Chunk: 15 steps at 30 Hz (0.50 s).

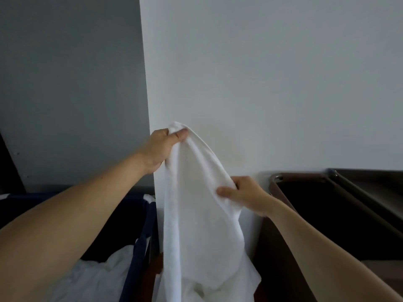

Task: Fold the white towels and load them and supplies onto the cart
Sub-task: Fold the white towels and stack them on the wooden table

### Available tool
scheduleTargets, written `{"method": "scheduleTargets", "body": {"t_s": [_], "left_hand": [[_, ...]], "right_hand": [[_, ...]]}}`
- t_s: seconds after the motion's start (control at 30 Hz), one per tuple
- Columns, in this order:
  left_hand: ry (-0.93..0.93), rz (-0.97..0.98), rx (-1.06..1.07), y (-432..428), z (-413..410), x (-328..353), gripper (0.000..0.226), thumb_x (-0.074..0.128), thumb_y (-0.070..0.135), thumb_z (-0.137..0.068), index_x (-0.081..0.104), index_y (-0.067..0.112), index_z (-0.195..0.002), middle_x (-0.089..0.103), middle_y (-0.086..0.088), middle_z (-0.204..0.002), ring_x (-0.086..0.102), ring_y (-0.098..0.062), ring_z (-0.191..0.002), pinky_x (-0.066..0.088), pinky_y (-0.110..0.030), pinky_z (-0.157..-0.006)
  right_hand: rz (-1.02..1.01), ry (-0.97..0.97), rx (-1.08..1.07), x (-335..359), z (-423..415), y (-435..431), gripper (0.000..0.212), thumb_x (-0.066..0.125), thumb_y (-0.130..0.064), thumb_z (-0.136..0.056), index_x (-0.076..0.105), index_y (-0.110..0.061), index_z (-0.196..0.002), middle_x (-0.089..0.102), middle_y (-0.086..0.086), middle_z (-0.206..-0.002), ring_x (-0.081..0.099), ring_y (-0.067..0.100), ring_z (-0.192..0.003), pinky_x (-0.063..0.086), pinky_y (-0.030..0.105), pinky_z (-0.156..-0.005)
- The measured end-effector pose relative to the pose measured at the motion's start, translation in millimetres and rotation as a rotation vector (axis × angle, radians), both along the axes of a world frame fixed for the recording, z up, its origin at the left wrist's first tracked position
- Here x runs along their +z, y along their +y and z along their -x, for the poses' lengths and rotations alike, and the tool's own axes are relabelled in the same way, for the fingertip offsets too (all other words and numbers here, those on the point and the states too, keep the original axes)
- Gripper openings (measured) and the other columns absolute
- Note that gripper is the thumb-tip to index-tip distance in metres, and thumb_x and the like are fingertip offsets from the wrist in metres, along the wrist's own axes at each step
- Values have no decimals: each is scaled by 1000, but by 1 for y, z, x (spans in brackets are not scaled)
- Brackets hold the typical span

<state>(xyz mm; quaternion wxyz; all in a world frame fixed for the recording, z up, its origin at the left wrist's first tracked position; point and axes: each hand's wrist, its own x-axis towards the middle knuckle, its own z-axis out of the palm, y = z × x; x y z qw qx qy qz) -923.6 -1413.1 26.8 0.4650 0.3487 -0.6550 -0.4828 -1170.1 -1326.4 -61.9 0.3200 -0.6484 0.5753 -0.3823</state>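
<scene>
**Head view: towel raised for folding.** A white terry-cloth towel (196,214) hangs lengthwise in mid-air before the corner of a pale painted wall (261,83). It lies between a navy-blue fabric laundry hamper (145,216) on the left and a dark brown hard-sided cart bin (301,177) on the right.

The left hand (161,147), the higher of the two, pinches the towel's topmost fold between the thumb and curled fingers. Held at this height, the cloth drapes under its own weight, which probably lets the creases drop out and brings the edges into sight.

The right hand (244,195), lower and to the right, grasps the towel's right-hand edge, with the thumb on the near face and the fingers wrapped behind. This grip appears to draw the edge outward, away from the upper pinch. A likely purpose is to find a corner and spread the towel to full width before the first fold.

The towel's lower end is bunched and runs out of the bottom of the view, so it cannot be told whether it rests on anything. Crumpled white linen (104,277) lies in the hamper, which is probably the source of unfolded pieces. The bin stands just beside the working hands, a short reach for the folded towel, and its dark interior shows no detail.

As a judgement, folding of this towel has not yet begun.
</scene>
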Motion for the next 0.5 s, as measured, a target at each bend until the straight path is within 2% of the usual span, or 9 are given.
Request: {"method": "scheduleTargets", "body": {"t_s": [0.1, 0.23, 0.33, 0.37, 0.43, 0.5], "left_hand": [[72, -19, 240, -16, -7, -5, 30, 65, 37, -93, 66, 7, -92, 70, -11, -94, 67, -31, -92, 55, -47, -87], [110, -38, 662, -37, -23, -2, 34, 61, 46, -92, 58, 13, -100, 60, -5, -93, 60, -29, -94, 51, -40, -78], [133, -49, 863, -44, -48, 12, 46, 57, 45, -94, 59, 6, -118, 61, -13, -117, 59, -30, -101, 50, -39, -84], [44, -33, 892, -44, -53, 13, 48, 55, 44, -95, 59, 3, -118, 61, -16, -118, 59, -31, -101, 49, -39, -82], [-257, 78, 823, -34, -49, 6, 47, 53, 41, -99, 61, -4, -107, 61, -22, -106, 60, -36, -99, 43, -39, -73], [-388, 181, 541, -14, -28, -4, 41, 58, 39, -97, 66, -1, -99, 64, -16, -95, 65, -35, -97, 47, -41, -75]], "right_hand": [[-51, 16, -109, -20, 22, 4, 35, 73, -41, -87, 69, -7, -79, 61, -4, -68, 56, 11, -65, 44, 27, -62], [10, 36, -159, -4, 38, 7, 30, 71, -38, -89, 68, -12, -77, 61, -7, -64, 56, 8, -59, 44, 20, -56], [128, -75, -208, 27, 45, 7, 25, 73, -32, -88, 70, -15, -71, 66, 3, -67, 60, 19, -63, 47, 31, -59], [188, -135, -251, 39, 49, 8, 25, 74, -31, -87, 69, -16, -67, 64, 3, -65, 59, 21, -63, 47, 32, -59], [297, -151, -329, 58, 53, 10, 27, 75, -30, -86, 67, -15, -65, 61, 3, -64, 56, 20, -62, 44, 33, -59], [302, 30, -268, 69, 41, 10, 25, 75, -32, -86, 68, -15, -70, 61, 2, -66, 56, 15, -62, 44, 29, -60]]}}
